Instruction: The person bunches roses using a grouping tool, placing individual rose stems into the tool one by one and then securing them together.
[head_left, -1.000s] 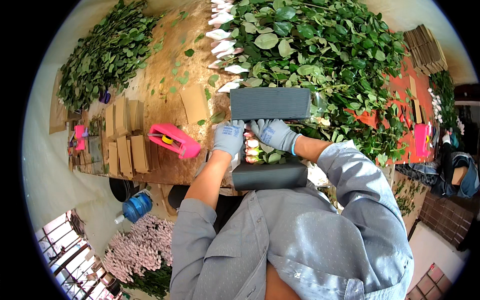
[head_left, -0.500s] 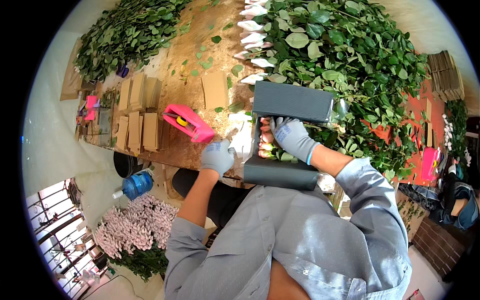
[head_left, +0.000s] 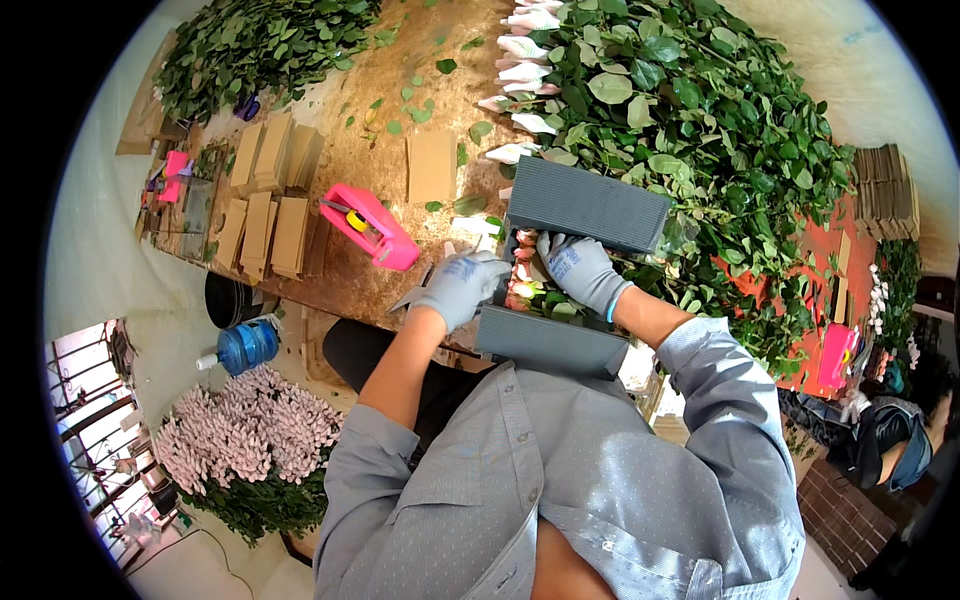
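Note:
In front of me a dark grey ribbed box-like holder (head_left: 588,203) has raised sides, with pink-orange roses (head_left: 522,262) lying between them, heads toward the left. My right hand (head_left: 580,270), in a grey glove, reaches between the sides, its fingers curled down over the roses just behind their heads. My left hand (head_left: 458,285), gloved alike, is at the open left end, fingers bent toward the flower heads. A grey pointed piece (head_left: 408,298) sticks out beside this hand; what its fingers hold is hidden.
Left of the holder stand a pink tape dispenser (head_left: 372,228) and stacks of cardboard pieces (head_left: 262,235); one cardboard sheet (head_left: 432,167) lies flat. Leafy wrapped bunches (head_left: 680,110) heap up behind. A blue water jug (head_left: 248,346) and pale pink flowers (head_left: 245,430) are below, left.
My left hand has moved right and slightly up to the rose heads. My right hand stays over the roses. The view has shifted slightly.

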